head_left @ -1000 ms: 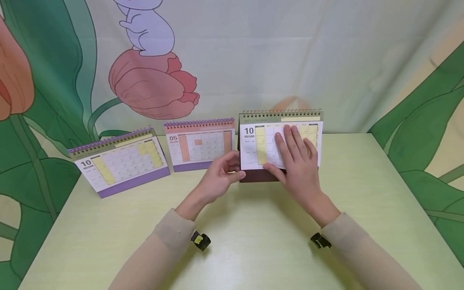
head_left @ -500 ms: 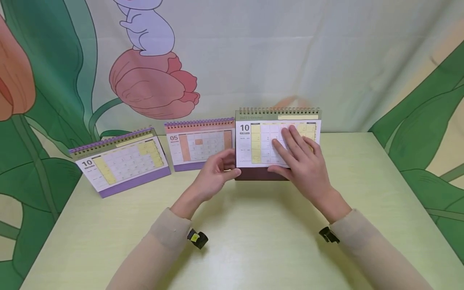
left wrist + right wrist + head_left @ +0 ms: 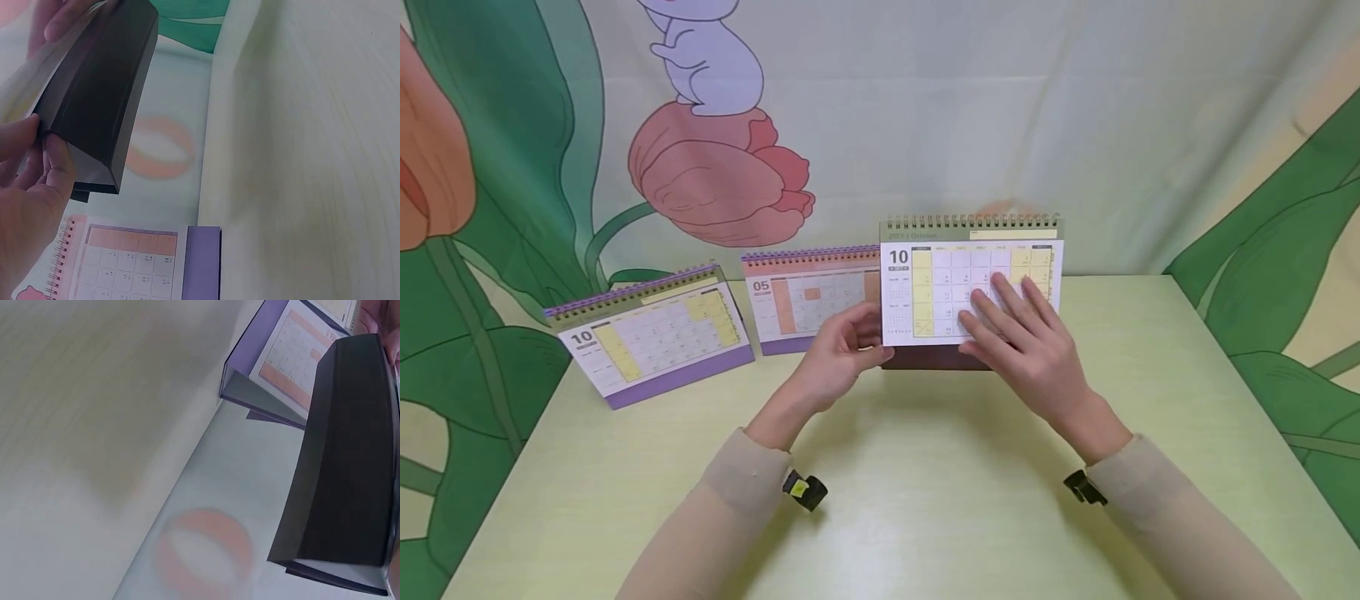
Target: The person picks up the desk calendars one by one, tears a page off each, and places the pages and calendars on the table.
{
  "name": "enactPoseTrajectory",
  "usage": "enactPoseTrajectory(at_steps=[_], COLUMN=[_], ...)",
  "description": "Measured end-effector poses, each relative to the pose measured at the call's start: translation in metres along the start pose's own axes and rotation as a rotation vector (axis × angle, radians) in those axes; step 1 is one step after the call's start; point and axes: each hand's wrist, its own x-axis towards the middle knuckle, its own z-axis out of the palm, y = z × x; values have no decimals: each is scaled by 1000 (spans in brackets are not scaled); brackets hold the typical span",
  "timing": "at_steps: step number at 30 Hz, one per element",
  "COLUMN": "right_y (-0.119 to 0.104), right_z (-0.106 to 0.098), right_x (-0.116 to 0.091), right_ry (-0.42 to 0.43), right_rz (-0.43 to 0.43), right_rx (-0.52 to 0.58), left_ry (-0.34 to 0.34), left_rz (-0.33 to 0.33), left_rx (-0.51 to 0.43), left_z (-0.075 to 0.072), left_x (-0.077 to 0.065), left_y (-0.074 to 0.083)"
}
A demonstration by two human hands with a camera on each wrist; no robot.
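A spiral-bound desk calendar showing October, with a dark maroon base, is held up at the centre right of the head view. My left hand pinches its lower left edge between thumb and fingers. Across the lower right of the page lie the straight, spread fingers of my right hand. From the right wrist view, the underside of the dark base shows above the tabletop. Just left of it stands a pink calendar with a purple base, its right edge partly covered by the held one.
Another October calendar, with a purple base, stands angled at the left of the pale table. Behind the table's back edge hangs a printed curtain with tulips and a white animal.
The held calendar has shifted slightly left and upward with my left hand. My right fingers have slid down and rightward over the page. The other two calendars have not moved.
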Motion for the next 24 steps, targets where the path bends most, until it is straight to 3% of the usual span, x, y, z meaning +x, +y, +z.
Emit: enactPoseTrajectory(at_steps=[7, 11, 24], right_y=[-7, -9, -18], right_z=[2, 2, 9], right_x=[2, 0, 0], right_ry=[49, 36, 84], right_rz=[-39, -42, 46], right_rx=[-8, -8, -63], left_ry=[-4, -3, -20], left_rz=[0, -10, -11], left_rx=[-13, -31, -70], left_z=[4, 9, 21], left_x=[0, -1, 1], left_y=[2, 3, 5])
